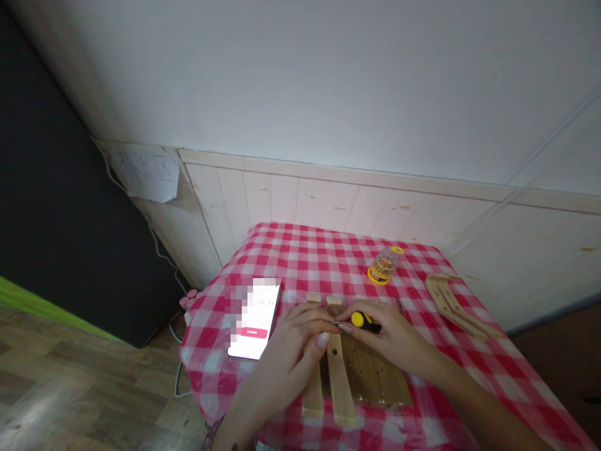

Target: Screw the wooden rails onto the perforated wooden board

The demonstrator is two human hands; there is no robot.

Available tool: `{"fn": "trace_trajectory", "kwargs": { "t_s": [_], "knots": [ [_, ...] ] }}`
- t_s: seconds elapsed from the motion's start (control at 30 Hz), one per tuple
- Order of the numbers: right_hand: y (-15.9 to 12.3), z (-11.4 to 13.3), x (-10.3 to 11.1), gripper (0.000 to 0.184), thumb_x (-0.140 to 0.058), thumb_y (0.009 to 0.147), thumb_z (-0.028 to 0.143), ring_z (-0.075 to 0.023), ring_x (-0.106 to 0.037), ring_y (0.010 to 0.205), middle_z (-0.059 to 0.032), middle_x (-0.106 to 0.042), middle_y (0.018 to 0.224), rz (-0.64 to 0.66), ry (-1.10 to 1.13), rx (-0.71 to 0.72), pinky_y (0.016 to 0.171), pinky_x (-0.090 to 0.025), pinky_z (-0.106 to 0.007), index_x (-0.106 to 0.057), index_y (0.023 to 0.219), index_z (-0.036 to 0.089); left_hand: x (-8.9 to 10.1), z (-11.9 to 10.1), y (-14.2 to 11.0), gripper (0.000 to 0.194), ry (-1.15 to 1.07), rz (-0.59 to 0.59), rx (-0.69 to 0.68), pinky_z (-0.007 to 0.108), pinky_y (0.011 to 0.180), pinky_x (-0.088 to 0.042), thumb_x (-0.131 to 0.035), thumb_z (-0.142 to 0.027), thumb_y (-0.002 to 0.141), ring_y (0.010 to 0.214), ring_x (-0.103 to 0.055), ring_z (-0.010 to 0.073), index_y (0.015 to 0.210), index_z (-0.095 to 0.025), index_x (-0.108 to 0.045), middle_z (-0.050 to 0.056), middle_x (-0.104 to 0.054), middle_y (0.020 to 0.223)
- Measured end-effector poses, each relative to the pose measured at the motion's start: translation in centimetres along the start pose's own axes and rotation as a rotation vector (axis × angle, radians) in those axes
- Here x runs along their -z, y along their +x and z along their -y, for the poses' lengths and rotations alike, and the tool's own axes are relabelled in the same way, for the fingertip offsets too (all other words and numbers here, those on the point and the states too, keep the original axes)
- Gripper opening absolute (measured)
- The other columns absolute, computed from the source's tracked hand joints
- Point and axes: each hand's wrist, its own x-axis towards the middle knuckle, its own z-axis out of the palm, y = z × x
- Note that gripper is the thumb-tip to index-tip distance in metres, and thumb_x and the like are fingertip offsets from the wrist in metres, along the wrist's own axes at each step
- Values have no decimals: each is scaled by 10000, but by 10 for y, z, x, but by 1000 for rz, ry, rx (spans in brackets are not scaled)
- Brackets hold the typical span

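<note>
A yellow-and-black screwdriver [364, 321] lies sideways in my right hand [392, 338], whose fingers are closed round its handle; its thin metal tip points left. My left hand [300, 344] pinches the tip end with fingers pressed together, resting over two pale wooden slats [339, 385]. The slats lie side by side on a darker slatted wooden board [375, 376] on the red-and-white checked tablecloth [305, 257].
A phone [256, 319] with a lit screen lies at the left of the table. A clear jar with yellow lid [385, 264] lies on its side at the back. Curved wooden pieces [453, 304] rest at the right. White panelled wall behind; wood floor and a cable at left.
</note>
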Motion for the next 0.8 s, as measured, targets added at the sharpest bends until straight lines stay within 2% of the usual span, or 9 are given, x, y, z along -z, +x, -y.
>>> {"fn": "trace_trajectory", "kwargs": {
  "t_s": [0.17, 0.27, 0.37, 0.53, 0.67, 0.8],
  "knots": [
    [-2, 5, 0, 177, -615, 949, 377, -186, -702, 774, -35, -762, 864, -58, 29, -31, 709, -533, -295, -683, 905, 219, 2, -4, 0, 474, 4, 7, 7, 474, 1092, -444, -315, -477, 1091, 1231, -592, 258, 1169, -222, -707, 74, -710, 1246],
    [-2, 3, 2, 131, -592, 965, 325, -194, -720, 794, -40, -772, 901, -49, -82, -1, 708, -535, -303, -667, 960, 218, 3, -4, -3, 441, 42, 22, 25, 457, 1062, -471, -347, -462, 1083, 1229, -592, 266, 1130, -214, -708, 79, -703, 1256],
    [-1, -1, 3, 92, -588, 936, 199, -226, -743, 812, -55, -781, 931, 17, -363, 81, 677, -533, -319, -642, 1011, 204, 5, 0, -6, 389, 121, 50, 61, 466, 1060, -467, -376, -395, 1077, 1232, -583, 269, 1068, -225, -726, 67, -698, 1269],
    [3, 0, 0, 214, -538, 860, 21, -193, -717, 684, -34, -753, 814, 100, -756, 268, 550, -477, -264, -615, 947, 201, 5, 5, -8, 324, 188, 124, 52, 501, 1076, -447, -425, -325, 1051, 1208, -590, 276, 1082, -219, -730, 69, -711, 1244],
    [6, 7, -5, 278, -480, 875, -30, -175, -699, 666, -27, -736, 792, 101, -853, 414, 568, -498, -263, -610, 976, 194, 3, 5, -7, 336, 233, 151, 81, 522, 1064, -443, -440, -359, 1045, 1196, -594, 300, 1118, -214, -735, 73, -727, 1224],
    [12, 11, -7, 286, -478, 882, -35, -185, -712, 696, -50, -757, 850, 128, -832, 441, 571, -510, -272, -622, 1014, 174, 4, 7, -5, 353, 207, 206, 91, 520, 1060, -444, -453, -402, 1039, 1201, -585, 312, 1150, -237, -745, 57, -734, 1214]
  ]
}}
